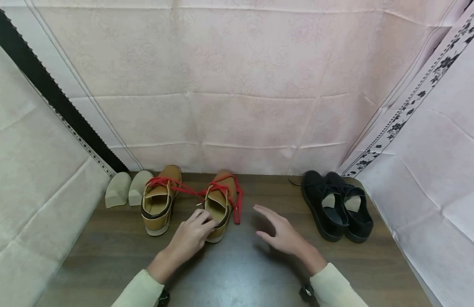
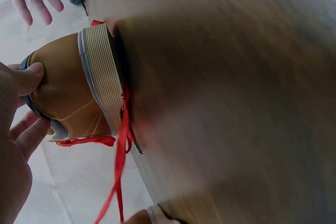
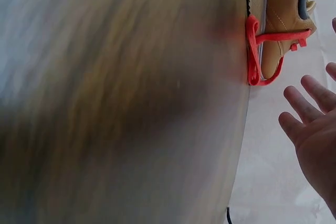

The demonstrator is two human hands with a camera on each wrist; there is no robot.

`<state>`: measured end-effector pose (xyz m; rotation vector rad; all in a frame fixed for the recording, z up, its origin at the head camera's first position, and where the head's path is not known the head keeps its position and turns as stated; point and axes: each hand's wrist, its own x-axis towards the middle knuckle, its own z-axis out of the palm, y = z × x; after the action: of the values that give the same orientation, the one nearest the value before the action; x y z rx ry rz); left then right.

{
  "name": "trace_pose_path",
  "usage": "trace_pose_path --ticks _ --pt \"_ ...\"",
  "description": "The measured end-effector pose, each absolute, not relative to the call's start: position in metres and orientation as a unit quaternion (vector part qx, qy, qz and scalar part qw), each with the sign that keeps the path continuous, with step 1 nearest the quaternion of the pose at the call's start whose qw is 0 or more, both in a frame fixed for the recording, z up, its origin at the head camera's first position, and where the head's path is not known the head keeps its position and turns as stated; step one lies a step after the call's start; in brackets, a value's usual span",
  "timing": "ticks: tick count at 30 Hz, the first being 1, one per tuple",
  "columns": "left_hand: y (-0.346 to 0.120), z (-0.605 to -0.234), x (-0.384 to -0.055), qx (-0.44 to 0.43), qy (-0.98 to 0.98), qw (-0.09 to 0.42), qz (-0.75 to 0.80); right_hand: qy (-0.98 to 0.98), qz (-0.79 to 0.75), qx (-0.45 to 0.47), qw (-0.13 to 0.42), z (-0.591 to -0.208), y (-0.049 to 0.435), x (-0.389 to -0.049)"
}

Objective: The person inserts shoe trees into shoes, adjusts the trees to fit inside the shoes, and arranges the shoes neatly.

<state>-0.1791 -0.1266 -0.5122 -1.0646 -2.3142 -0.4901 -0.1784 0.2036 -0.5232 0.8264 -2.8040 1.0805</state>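
Observation:
A tan lace-up shoe point(image 1: 224, 217) with red laces point(image 1: 237, 204) stands in the middle of the wooden surface, toe away from me. My left hand point(image 1: 193, 233) holds it at the heel. The left wrist view shows the thumb point(image 2: 35, 70) on the back of the tan heel point(image 2: 65, 77) and the other fingers at the dark collar. To its left stands the matching tan shoe point(image 1: 156, 222), and red lace runs between the two. Apart from the shoes, my right hand point(image 1: 284, 235) hovers to the right with fingers spread and nothing in it.
Two pale rounded inserts point(image 1: 119, 189) stand left of the tan shoes. On the right is a pair of black lace-up shoes point(image 1: 323, 217) with pale pieces inside. Pale patterned cloth point(image 1: 252, 119) rises behind the surface and along both sides.

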Motion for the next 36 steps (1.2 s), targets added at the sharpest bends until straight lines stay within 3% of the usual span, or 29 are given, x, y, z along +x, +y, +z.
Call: trace_pose_path --ticks 12,36 --pt "-0.105 -0.51 -0.179 -0.418 -0.837 0.308 -0.175 -0.908 0.322 0.267 0.027 -0.519 0.229 -0.175" --pt "-0.05 -0.505 -0.176 -0.444 -0.833 0.303 -0.131 -0.915 0.311 0.251 0.058 -0.515 0.25 -0.177"
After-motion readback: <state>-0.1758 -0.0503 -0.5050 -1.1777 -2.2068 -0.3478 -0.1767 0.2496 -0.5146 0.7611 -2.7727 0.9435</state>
